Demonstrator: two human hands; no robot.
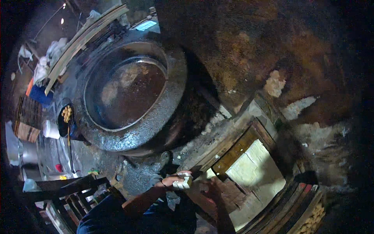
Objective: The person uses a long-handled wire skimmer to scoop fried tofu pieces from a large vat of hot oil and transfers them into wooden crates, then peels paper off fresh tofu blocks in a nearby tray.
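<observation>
My left hand (169, 180) is shut on small white blocks of what looks like tofu (184, 184), held above the near-left edge of a wooden tray. Close to its right, my right hand (212, 191) is in shade over the bare brown part of the tray (232, 194). Its fingers look bent, and whether anything is between them is too dark to tell. A large white tofu-like slab (248, 163) with faint cut lines covers the right side of the tray. A small white piece (209, 173) lies beyond my right hand.
Ahead stands a large round vat (134, 140) with dark liquid inside. At its left, a dark scoop (61, 128) holds golden-brown pieces. A white bucket (52, 129) stands farther left. Slatted wooden crates (73, 201) are at lower left, stacked wooden frames (289, 204) at lower right.
</observation>
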